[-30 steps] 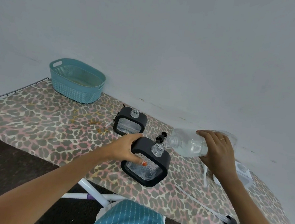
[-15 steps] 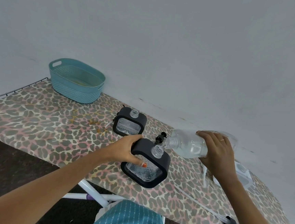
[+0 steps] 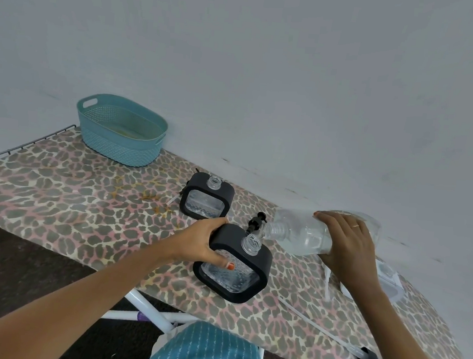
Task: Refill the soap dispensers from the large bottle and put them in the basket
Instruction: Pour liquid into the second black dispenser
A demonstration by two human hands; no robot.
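Black-framed soap dispenser (image 3: 239, 277) tilts inside the left grip (image 3: 200, 240), fingers curled round its corner; the right grip (image 3: 348, 243) clasps the large bottle (image 3: 296, 236), tipped beside its neck.

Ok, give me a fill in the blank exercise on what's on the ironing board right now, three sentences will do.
The left hand grips the near dispenser, whose frame is ____.
The right hand tilts the large bottle, which has no ____ on.
The number of dispensers inside the basket is ____.
Missing words: black; cap; zero.
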